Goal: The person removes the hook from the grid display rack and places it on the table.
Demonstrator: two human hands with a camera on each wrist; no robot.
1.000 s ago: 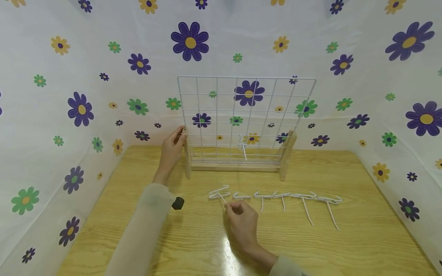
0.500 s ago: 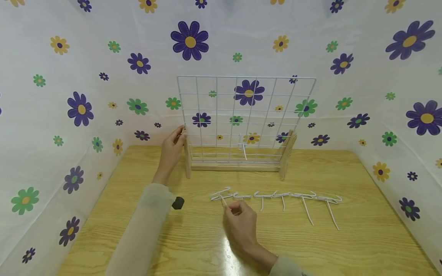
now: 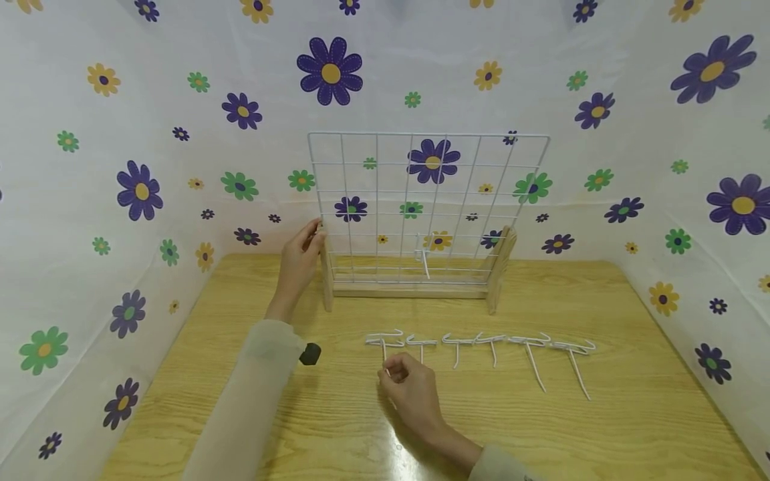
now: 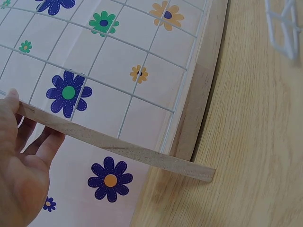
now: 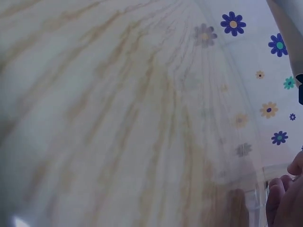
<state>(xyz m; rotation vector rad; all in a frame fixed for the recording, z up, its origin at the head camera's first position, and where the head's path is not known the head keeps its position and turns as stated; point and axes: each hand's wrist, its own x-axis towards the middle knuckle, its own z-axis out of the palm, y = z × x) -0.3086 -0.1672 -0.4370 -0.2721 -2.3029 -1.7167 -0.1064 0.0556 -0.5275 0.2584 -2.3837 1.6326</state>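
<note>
A white wire grid panel (image 3: 394, 192) stands upright in a wooden stand (image 3: 409, 292) at the back of the table. My left hand (image 3: 299, 264) grips the stand's left upright; in the left wrist view the thumb is on one side of the wooden bar (image 4: 118, 144) and the fingers are on the other. With my right hand (image 3: 415, 394) I pinch the stem of the leftmost white wire hook (image 3: 383, 343), whose head lies at the left end of a row of hooks. The fingertips partly hide that stem. One hook (image 3: 426, 262) hangs on the grid's lower middle.
Several more white wire hooks (image 3: 490, 341) lie in a row across the wooden table (image 3: 337, 414), stems toward me. A flower-printed white sheet (image 3: 252, 53) encloses the back and sides. A black piece (image 3: 310, 354) sits at my left sleeve.
My right hand has moved slightly left and toward me, turning the leftmost hook from a slant until it lies in line with the row. The left hand keeps its place on the stand.
</note>
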